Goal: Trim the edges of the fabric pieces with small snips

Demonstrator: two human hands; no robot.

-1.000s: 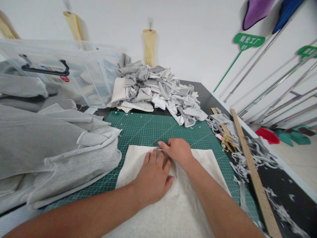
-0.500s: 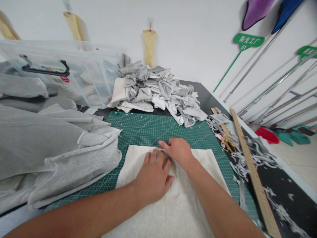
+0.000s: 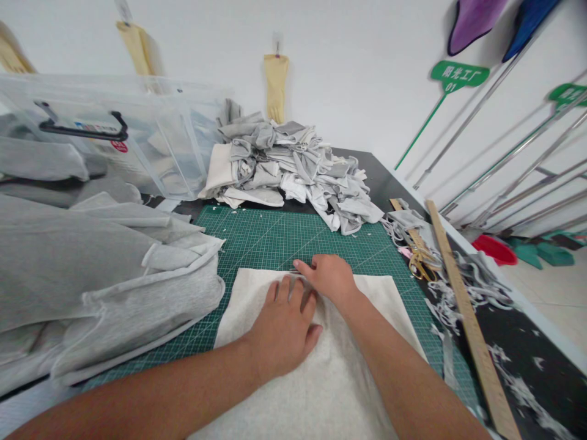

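Left hand (image 3: 283,327): lies flat, palm down, on the cream cloth (image 3: 321,379), fingers spread a little and pointing away from the person; it grips nothing.
Right hand (image 3: 328,278): curled at the far edge of the cloth, forefinger stretched to the left along that edge; something thin and metallic shows between the two hands, but whether the fingers pinch it cannot be told.
Cream cloth: spread flat on the green cutting mat (image 3: 275,235), directly in front of the person, under both hands.
Left of the mat: folded grey fabric (image 3: 92,269), overlapping the mat's edge.
Far end: heap of grey and white cloth pieces (image 3: 288,168).
Right side: scissors (image 3: 419,263) and a long wooden ruler (image 3: 463,305) among fabric scraps.
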